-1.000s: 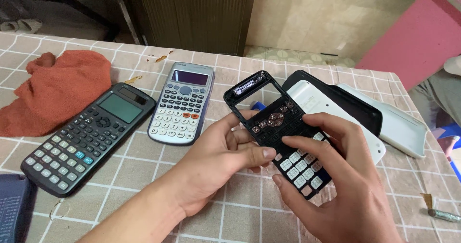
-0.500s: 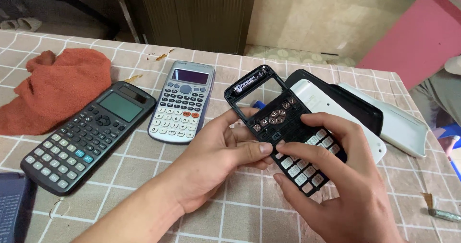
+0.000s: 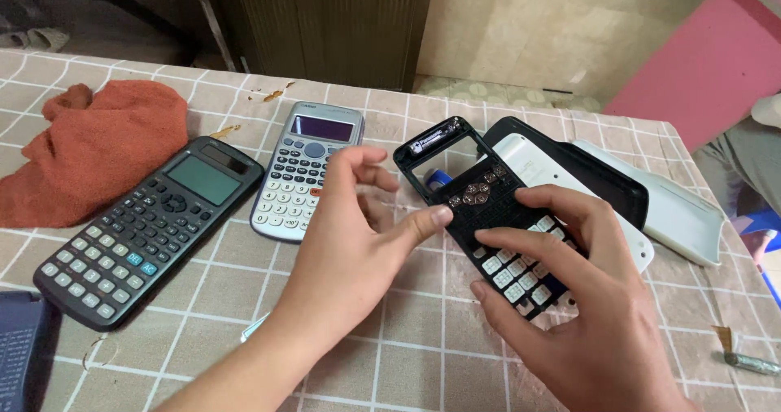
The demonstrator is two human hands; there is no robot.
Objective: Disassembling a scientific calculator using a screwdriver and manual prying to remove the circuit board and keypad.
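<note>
My right hand (image 3: 582, 298) grips the lower half of a black calculator front shell (image 3: 480, 200) whose screen window is an empty hole; white keys show between my fingers. My left hand (image 3: 354, 233) steadies the shell's left edge with the thumb, its other fingers spread apart above the table. A silver calculator (image 3: 305, 168) lies just left of that hand. A black calculator (image 3: 146, 229) lies further left, whole and face up.
A rust-red cloth (image 3: 89, 148) is bunched at the far left. A black cover (image 3: 586, 168) and white plastic case parts (image 3: 675, 213) lie behind the shell on the checked tablecloth (image 3: 407, 331). A dark case corner (image 3: 20, 355) sits at bottom left, a small metal cell (image 3: 752, 365) at right.
My left hand's fingers have lifted off the shell and spread open, leaving only the thumb on its edge. The shell has tilted slightly in my right hand.
</note>
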